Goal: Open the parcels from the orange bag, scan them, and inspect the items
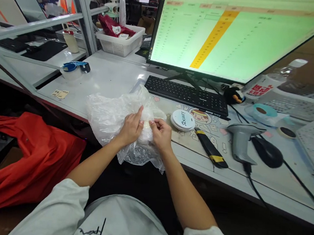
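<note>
A crumpled clear plastic bag (109, 114) lies over the front edge of the desk, with part of it hanging down. My left hand (131, 129) holds the bag from the left, index finger stretched along a bunched whitish part. On the other side, my right hand (162, 133) is closed in a pinch on the same bunch, close to a small pale yellowish patch. What is wrapped inside cannot be made out. Just right of my right hand sits a round white tin (183, 119) with "beauty" on its lid. Beyond it lies a black and yellow utility knife (211, 148).
A keyboard (186, 94) stands below a large monitor (233, 35). To the right are a barcode scanner (240, 143), a black mouse (267, 151), a blue tape roll (264, 112) and a bottle (273, 83). A red-orange sack (37, 157) stands at lower left.
</note>
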